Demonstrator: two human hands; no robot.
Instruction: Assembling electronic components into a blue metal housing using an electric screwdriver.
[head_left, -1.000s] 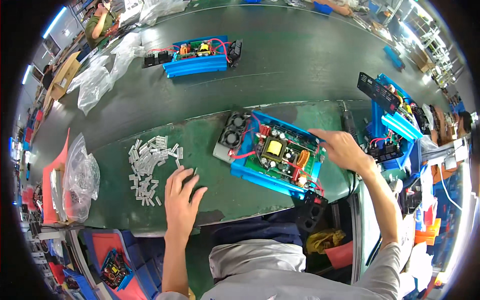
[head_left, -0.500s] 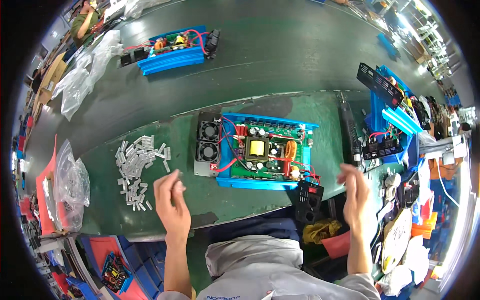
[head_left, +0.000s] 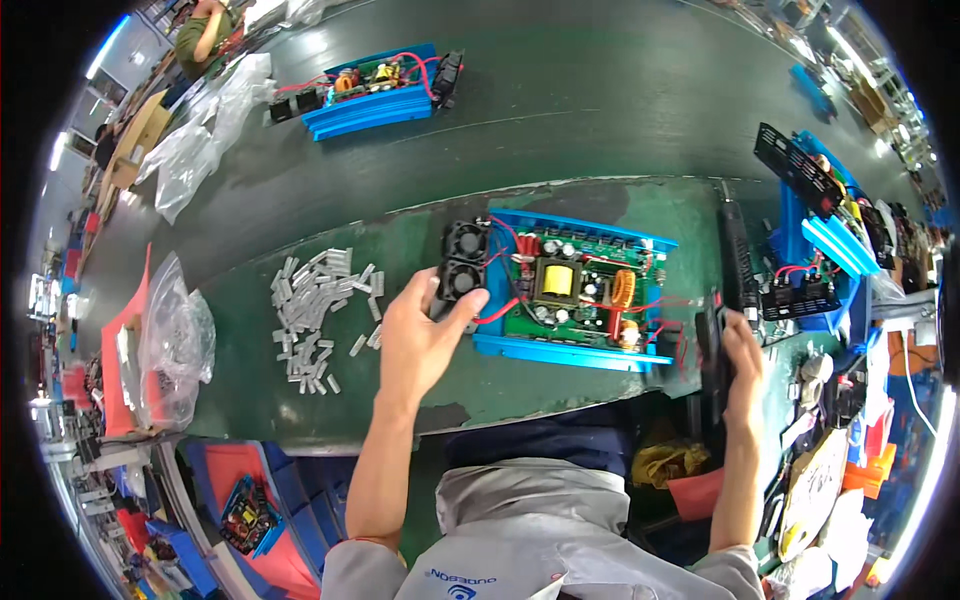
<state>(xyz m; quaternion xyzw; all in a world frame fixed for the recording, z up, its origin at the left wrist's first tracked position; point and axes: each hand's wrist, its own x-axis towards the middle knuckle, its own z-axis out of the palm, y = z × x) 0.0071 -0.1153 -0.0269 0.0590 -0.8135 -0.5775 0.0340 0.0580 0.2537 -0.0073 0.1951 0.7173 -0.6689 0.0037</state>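
Note:
A blue metal case (head_left: 575, 350) with a green circuit board (head_left: 590, 270) lies on the green bench before me. The board carries a yellow transformer, a copper coil and several capacitors. At its left end, my left hand (head_left: 418, 320) grips the black twin-fan end panel (head_left: 466, 268), thumb and fingers on its lower edge; red wires tie it to the board. Right of the case, my right hand (head_left: 741, 365) is closed on the black socket end panel (head_left: 713, 355), tilted up edge-on and slightly blurred. Red wires run from it to the board.
Small clear tubes (head_left: 318, 300) lie piled left of the case. A long black tool (head_left: 737, 250) and another opened blue unit (head_left: 800, 230) are at the right. Beyond, one more blue unit (head_left: 370, 112) and plastic film (head_left: 215, 130) lie on the dark surface. A co-worker (head_left: 205, 35) is at far left.
My left hand has moved right and taken hold of the fan panel. My right hand, empty before, now holds the socket panel, which has been lifted and turned edge-on.

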